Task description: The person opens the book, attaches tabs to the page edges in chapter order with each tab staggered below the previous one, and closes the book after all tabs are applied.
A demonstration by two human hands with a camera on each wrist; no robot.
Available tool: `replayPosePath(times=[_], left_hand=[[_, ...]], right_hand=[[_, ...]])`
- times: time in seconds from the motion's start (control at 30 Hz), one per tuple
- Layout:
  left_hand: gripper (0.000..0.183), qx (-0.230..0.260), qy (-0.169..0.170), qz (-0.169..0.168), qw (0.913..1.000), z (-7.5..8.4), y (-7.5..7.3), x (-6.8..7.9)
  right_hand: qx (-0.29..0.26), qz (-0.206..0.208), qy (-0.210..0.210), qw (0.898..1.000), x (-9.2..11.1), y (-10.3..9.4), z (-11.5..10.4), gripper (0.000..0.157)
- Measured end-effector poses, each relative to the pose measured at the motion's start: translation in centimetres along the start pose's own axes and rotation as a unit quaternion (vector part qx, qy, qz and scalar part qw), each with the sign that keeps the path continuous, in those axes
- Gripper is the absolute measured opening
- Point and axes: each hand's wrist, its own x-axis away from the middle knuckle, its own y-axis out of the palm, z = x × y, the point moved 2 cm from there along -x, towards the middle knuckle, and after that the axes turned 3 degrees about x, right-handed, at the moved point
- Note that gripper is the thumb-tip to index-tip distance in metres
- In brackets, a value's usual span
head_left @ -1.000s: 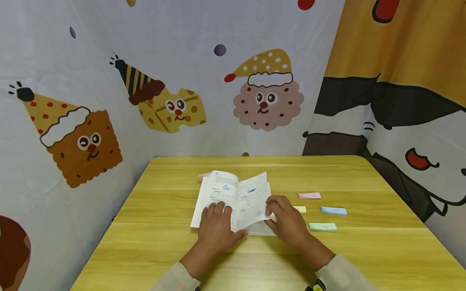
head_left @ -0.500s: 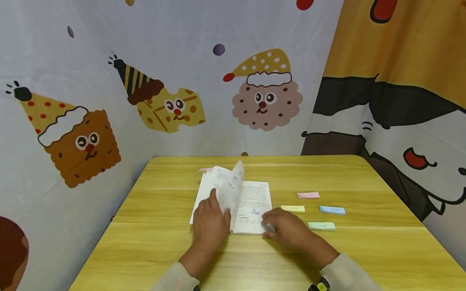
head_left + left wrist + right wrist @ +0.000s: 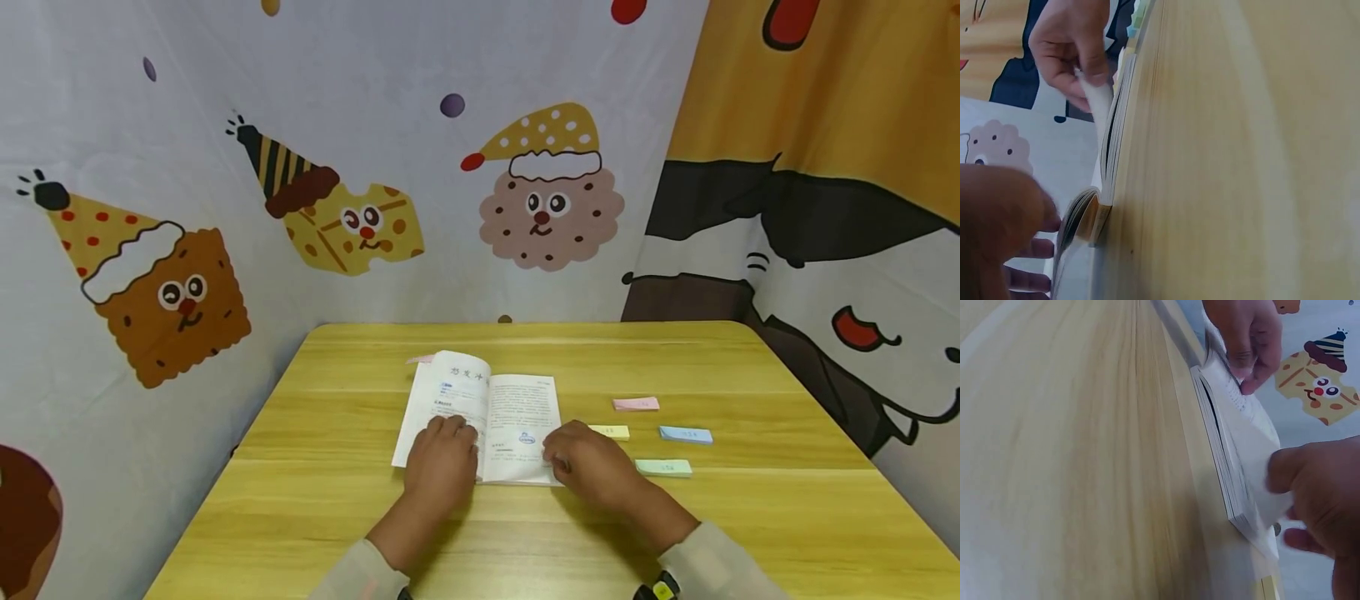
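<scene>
An open book (image 3: 521, 404) with printed white pages lies on the wooden table. My left hand (image 3: 441, 462) rests on the left-hand pages, its fingers laid over them near the fold. At the lower right corner of the book, my right hand (image 3: 588, 462) pinches a page; in the left wrist view that page (image 3: 1096, 97) is raised off the stack between thumb and fingers. A pink tab (image 3: 422, 359) sticks out at the book's upper left.
Right of the book lie a pink strip of sticky notes (image 3: 636, 404), a blue strip (image 3: 686, 435), a green strip (image 3: 663, 468) and a yellow strip (image 3: 611, 432) partly behind my right hand. A cartoon-printed curtain (image 3: 420, 300) hangs behind the table (image 3: 360, 346).
A page has gone over from the right side to the left, under my left hand. My right hand has stayed near the lower right corner and now pinches another page.
</scene>
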Motion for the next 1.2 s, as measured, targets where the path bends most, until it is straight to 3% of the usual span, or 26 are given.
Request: replayPosePath(times=[0.2,0.3,0.4,0.47,0.57,0.7,0.83,1.0,1.2], left_hand=[[0.083,0.005,-0.003,-0.040,0.9992,0.3,0.4,0.4],[0.088,0.003,0.003,-0.041,0.9991,0.4,0.6,0.5],[0.076,0.009,-0.002,-0.027,0.9996,0.4,0.6,0.5],[0.066,0.014,-0.009,-0.006,0.9998,0.3,0.6,0.4],[0.061,0.026,-0.032,0.037,0.9985,0.1,0.6,0.2],[0.075,0.029,-0.069,0.099,0.9923,-0.4,0.3,0.0],[0.089,0.012,-0.085,0.123,0.9887,-0.8,-0.2,0.0],[0.073,-0.022,-0.065,0.093,0.9933,-1.0,-0.4,-0.2],[0.039,-0.016,0.003,0.003,0.9999,-0.2,-0.2,0.1]], right_hand=[[0.008,0.124,-0.028,0.992,-0.5,-0.6,-0.7,0.022],[0.012,0.169,-0.048,0.984,-0.8,-1.0,-1.2,0.029],[0.009,0.180,-0.036,0.983,-0.9,-1.1,-1.6,0.034],[0.004,0.162,-0.005,0.987,-0.8,-1.0,-1.6,0.036],[-0.005,0.097,0.027,0.995,-0.5,-0.4,-1.2,0.036],[-0.010,-0.019,0.008,1.000,0.0,0.7,-0.4,0.033],[-0.020,-0.063,-0.011,0.998,0.3,0.9,-0.1,0.028],[-0.032,-0.065,-0.023,0.997,0.3,0.5,0.1,0.014],[-0.018,-0.052,-0.033,0.998,0.2,0.1,0.0,0.012]])
